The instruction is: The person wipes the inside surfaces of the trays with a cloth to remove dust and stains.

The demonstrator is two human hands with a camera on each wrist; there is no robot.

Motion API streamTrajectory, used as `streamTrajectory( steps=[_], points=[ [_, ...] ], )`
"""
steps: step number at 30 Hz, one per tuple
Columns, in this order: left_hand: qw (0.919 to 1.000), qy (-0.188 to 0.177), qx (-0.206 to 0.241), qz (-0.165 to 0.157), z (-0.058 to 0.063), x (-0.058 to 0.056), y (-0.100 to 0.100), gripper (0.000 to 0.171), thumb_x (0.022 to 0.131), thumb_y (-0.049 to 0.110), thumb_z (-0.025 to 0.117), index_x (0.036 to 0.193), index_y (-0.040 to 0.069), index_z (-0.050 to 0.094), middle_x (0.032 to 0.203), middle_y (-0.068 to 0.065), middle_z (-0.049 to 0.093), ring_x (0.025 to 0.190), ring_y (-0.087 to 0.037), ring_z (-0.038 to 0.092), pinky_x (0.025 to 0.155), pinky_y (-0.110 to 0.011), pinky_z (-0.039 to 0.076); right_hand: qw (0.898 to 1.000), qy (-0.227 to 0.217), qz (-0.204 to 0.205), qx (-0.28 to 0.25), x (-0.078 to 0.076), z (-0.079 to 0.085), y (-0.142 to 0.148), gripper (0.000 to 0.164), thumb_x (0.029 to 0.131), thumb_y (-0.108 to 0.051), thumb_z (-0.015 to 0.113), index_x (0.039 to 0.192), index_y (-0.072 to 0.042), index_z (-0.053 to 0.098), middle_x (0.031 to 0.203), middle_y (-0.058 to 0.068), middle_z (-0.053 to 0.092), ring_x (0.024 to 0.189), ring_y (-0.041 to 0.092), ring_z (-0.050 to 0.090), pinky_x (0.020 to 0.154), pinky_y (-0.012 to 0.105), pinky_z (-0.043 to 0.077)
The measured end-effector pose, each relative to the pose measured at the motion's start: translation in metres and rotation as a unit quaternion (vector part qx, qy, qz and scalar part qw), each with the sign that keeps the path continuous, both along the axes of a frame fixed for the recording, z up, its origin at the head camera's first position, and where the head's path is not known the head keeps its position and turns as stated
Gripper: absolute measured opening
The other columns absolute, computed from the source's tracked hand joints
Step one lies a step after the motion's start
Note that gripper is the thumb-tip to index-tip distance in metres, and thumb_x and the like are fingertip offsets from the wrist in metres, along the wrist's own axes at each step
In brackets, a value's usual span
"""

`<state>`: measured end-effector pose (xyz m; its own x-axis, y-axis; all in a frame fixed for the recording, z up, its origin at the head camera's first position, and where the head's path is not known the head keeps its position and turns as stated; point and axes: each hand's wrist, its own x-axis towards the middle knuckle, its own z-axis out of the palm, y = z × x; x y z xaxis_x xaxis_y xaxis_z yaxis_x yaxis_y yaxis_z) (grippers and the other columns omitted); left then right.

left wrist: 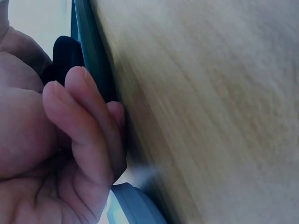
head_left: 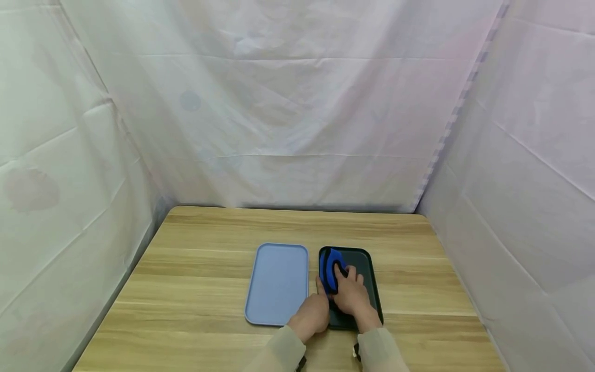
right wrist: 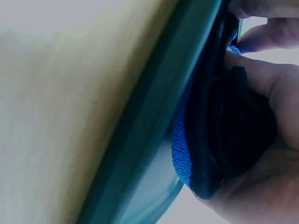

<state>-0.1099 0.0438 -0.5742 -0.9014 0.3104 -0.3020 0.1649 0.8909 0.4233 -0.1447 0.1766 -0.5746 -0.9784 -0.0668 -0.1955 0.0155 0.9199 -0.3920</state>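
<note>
A blue-and-black padded fabric piece (head_left: 327,266) with dark edging lies in the left part of a dark green tray (head_left: 364,274). My right hand (head_left: 352,297) grips its right side, fingers over the top. In the right wrist view, the thumb and fingers close round the black edging, and fuzzy blue cloth (right wrist: 181,151) shows below. My left hand (head_left: 312,312) is at the tray's left rim, index finger extended along the fabric's left edge. Its other fingers (left wrist: 88,135) are loosely bent in the left wrist view, beside a black part of the fabric.
A light blue tray (head_left: 279,281) stands to the left of the dark one, a narrow strip of table between them. Both are on a wood-grain table (head_left: 195,289). White cloth walls (head_left: 297,129) enclose the table at the back and on both sides.
</note>
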Motion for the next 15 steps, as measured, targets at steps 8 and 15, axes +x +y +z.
streamTrajectory(
  steps=[8, 15],
  points=[
    [0.9995, -0.001, 0.027, 0.014, -0.001, 0.0, -0.001, 0.088, 0.095, 0.006, 0.066, 0.161, -0.011, 0.011, 0.052, -0.005, 0.053, 0.043, -0.017, 0.049, 0.046, -0.03, 0.04, 1.0, 0.0, -0.002, 0.002, 0.011, 0.0, -0.001, 0.084, 0.089, -0.024, 0.082, 0.16, -0.011, 0.039, 0.156, 0.029, 0.031, 0.122, 0.046, 0.042, 0.087, 0.057, 0.051],
    [0.9997, -0.001, 0.022, 0.01, -0.001, 0.001, -0.001, 0.086, 0.098, 0.008, 0.065, 0.161, -0.011, 0.01, 0.051, -0.005, 0.052, 0.042, -0.017, 0.047, 0.045, -0.03, 0.037, 1.0, 0.013, 0.003, 0.009, 0.02, -0.002, -0.002, 0.085, 0.087, -0.023, 0.082, 0.16, -0.01, 0.04, 0.156, 0.029, 0.032, 0.122, 0.047, 0.044, 0.084, 0.056, 0.052]
  ],
)
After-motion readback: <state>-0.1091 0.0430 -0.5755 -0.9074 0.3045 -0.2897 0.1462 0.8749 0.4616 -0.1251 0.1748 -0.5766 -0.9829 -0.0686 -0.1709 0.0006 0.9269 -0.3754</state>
